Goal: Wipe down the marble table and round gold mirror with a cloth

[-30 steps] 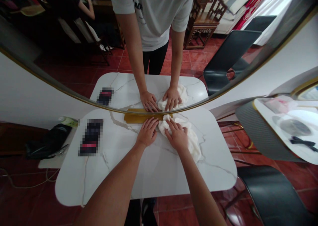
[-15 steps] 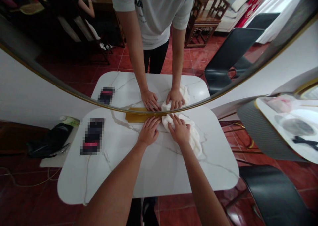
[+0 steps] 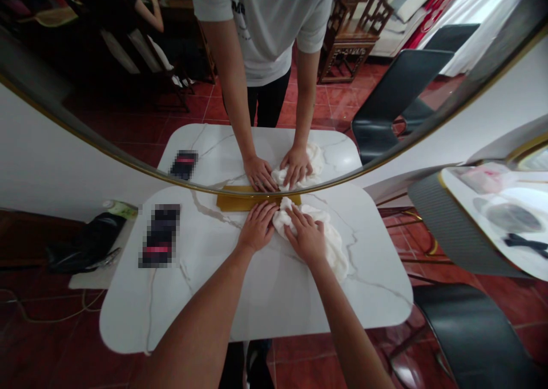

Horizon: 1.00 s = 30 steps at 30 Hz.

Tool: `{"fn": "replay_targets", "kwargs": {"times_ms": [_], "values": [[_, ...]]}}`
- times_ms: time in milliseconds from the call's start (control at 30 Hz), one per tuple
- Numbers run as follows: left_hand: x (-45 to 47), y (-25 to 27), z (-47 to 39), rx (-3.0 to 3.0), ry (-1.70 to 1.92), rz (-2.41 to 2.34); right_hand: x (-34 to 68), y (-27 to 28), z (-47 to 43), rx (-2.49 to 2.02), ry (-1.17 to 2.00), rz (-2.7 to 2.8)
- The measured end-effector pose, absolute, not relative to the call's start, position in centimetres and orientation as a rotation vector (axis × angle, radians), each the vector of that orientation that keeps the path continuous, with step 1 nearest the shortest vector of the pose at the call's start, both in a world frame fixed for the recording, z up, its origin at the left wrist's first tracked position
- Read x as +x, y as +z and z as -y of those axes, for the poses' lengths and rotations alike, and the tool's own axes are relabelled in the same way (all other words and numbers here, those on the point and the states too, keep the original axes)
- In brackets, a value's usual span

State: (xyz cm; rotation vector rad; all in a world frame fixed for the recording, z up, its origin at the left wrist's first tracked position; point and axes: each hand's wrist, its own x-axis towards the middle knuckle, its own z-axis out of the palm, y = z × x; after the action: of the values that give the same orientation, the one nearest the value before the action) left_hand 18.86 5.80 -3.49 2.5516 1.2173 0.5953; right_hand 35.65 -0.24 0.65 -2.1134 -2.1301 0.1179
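Note:
My right hand (image 3: 306, 236) presses down on a crumpled white cloth (image 3: 333, 246), its fingers over the bunched front of it. Part of the cloth is hidden beneath the palm and trails off to the right. Beside it, my left hand (image 3: 257, 226) lies flat on the marbled white table (image 3: 278, 298), fingers stretched out and holding nothing. Just beyond the left fingertips is a gold-coloured base plate (image 3: 240, 202) at the foot of the mirror (image 3: 274, 109). Both hands and the cloth also show in the reflection.
A dark, pixelated phone-like object (image 3: 160, 235) lies on the table's left, with a cable (image 3: 149, 303) running toward the front edge. A black bag (image 3: 88, 240) sits further left. At right stand a black chair (image 3: 471, 320) and another table (image 3: 505, 223).
My right hand has drawn back slightly toward me, and the cloth has shifted with it, uncovering more of the gold base. My left hand stays nearly still.

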Motion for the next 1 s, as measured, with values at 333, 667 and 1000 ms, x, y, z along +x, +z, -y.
{"fn": "replay_targets", "kwargs": {"times_ms": [333,667,1000], "values": [[18.8,-3.7,-5.8,2.552,0.592,-1.244,37.4,0.4,-3.3,-2.216,0.11,1.993],[18.8,-3.7,-5.7,2.546,0.586,-1.219,35.8,0.7,-0.1,-2.093,0.134,2.148],[18.9,-3.5,-5.8,2.548,0.584,-1.223,36.3,0.4,-1.1,-2.172,0.116,2.056]]}}
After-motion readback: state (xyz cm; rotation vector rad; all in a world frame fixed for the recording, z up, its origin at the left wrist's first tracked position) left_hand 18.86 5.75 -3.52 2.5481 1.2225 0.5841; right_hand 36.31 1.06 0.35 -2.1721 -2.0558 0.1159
